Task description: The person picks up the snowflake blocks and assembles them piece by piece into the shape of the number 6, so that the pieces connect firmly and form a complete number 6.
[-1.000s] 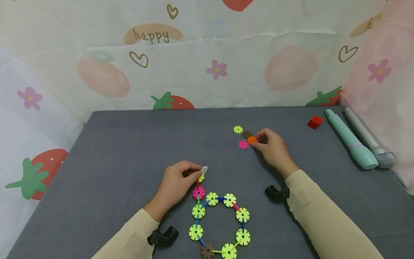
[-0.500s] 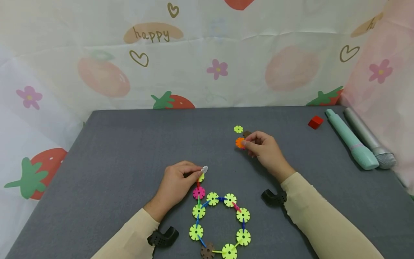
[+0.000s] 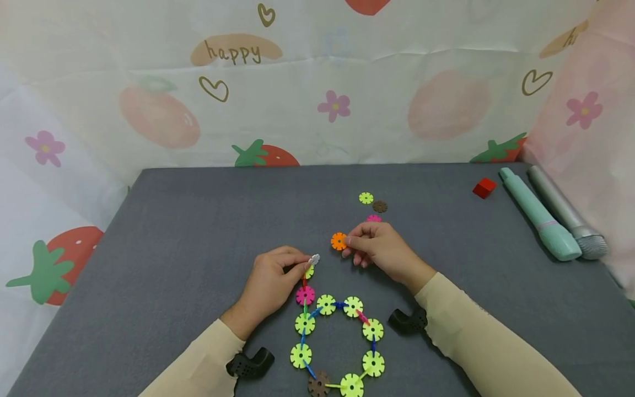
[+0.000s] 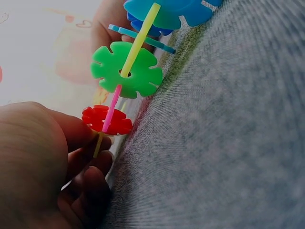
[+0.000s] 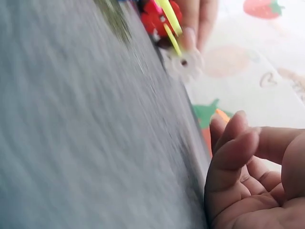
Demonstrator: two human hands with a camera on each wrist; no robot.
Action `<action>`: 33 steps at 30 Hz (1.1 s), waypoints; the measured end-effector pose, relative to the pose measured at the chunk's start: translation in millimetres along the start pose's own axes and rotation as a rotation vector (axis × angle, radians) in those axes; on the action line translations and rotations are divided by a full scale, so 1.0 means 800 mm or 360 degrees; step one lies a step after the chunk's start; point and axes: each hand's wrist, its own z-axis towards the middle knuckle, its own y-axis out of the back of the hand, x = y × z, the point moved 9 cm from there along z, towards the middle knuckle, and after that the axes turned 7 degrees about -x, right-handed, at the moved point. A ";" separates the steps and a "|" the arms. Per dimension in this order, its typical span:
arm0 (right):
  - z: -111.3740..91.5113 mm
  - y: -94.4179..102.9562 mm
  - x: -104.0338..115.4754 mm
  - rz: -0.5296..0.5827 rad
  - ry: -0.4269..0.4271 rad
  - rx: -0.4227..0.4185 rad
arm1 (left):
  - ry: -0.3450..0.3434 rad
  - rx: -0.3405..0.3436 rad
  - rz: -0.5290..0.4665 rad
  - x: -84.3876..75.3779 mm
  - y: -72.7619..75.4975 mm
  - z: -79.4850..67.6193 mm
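With thumb and fingertips, my left hand (image 3: 278, 275) pinches the end of a chain of slotted plastic snowflake discs, by the white disc (image 3: 315, 258). Below the fingers come a yellow-green disc (image 3: 310, 272) and a pink disc (image 3: 305, 295), leading into a ring of mostly yellow-green discs (image 3: 373, 330) joined by edge-on discs. In the left wrist view a red disc (image 4: 107, 119) shows at the fingertips. My right hand (image 3: 384, 251) pinches an orange disc (image 3: 338, 241) by its edge, up and right of the white disc. Only an orange sliver (image 5: 222, 115) shows in the right wrist view.
Behind my right hand lie loose discs: yellow-green (image 3: 366, 198), brown (image 3: 380, 206) and a partly covered pink one (image 3: 373, 219). At the table's back right are a red block (image 3: 484, 188), a mint microphone (image 3: 541, 215) and a silver microphone (image 3: 568, 212).
My right hand has picked the orange disc up from the loose group and carried it left and nearer, towards the white disc. My left hand has stayed in place.
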 end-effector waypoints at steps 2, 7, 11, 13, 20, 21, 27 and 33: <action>-0.002 -0.008 -0.001 0.0013 -0.0007 0.0035 | -0.0047 -0.0009 -0.0001 -0.003 0.000 0.000; -0.006 -0.023 -0.003 0.0090 -0.0045 0.0090 | -0.0140 -0.0024 -0.0013 -0.009 0.000 0.000; -0.008 -0.027 -0.003 0.0118 -0.0067 0.0095 | -0.0202 -0.0035 -0.0015 -0.013 0.000 0.000; -0.008 -0.029 -0.003 0.0121 -0.0079 0.0107 | -0.0221 -0.0045 -0.0029 -0.014 0.000 -0.001; -0.009 -0.031 -0.006 0.0125 -0.0113 0.0197 | -0.0291 -0.0058 -0.0083 -0.019 0.002 -0.002; -0.009 -0.031 -0.006 0.0129 -0.0115 0.0199 | -0.0304 -0.0052 -0.0087 -0.021 0.002 -0.002; -0.010 -0.034 -0.007 0.0177 -0.0128 0.0202 | -0.0368 -0.0052 -0.0139 -0.027 0.001 -0.003; -0.011 -0.039 -0.006 0.0270 -0.0113 0.0243 | -0.0450 -0.0146 -0.0211 -0.035 0.006 -0.004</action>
